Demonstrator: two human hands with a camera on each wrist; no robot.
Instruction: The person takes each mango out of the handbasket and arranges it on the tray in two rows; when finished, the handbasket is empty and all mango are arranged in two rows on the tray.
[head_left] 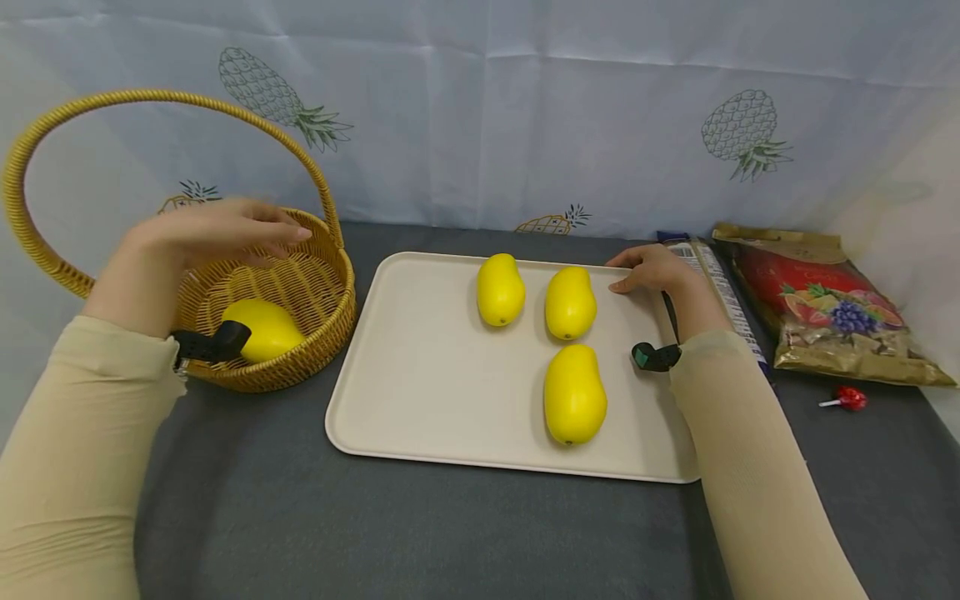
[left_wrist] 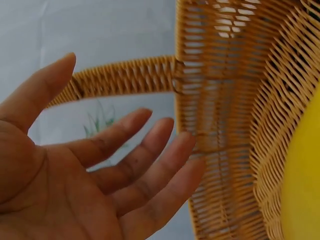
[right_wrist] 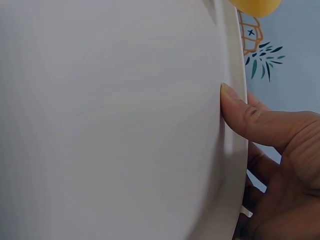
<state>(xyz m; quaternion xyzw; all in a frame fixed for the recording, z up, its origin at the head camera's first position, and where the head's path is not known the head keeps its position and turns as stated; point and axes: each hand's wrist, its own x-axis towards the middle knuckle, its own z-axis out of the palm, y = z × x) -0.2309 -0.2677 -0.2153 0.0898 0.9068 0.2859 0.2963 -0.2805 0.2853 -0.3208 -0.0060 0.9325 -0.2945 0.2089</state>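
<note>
My left hand (head_left: 217, 229) hovers over the wicker basket (head_left: 337, 333), its fingers loosely spread and holding nothing. Inside that basket lies one yellow mango (head_left: 264, 329), also partly seen in the left wrist view. Three more mangoes rest on the cream tray (head_left: 435, 375): a back left mango (head_left: 500, 290), a back right mango (head_left: 570, 303) and a front mango (head_left: 574, 395). At the tray's back right corner my right hand (head_left: 654, 271) grips the rim. The right wrist view has the thumb (right_wrist: 255, 117) inside the edge and the other fingers outside it.
The basket's tall handle (head_left: 161, 96) arches up at the left. Right of the tray lie a red and gold candy bag (head_left: 825, 300), another packet (head_left: 723, 283) partly behind the right arm, and a red lollipop (head_left: 850, 398). A pineapple-print cloth (head_left: 487, 125) hangs behind the dark table (head_left: 420, 533).
</note>
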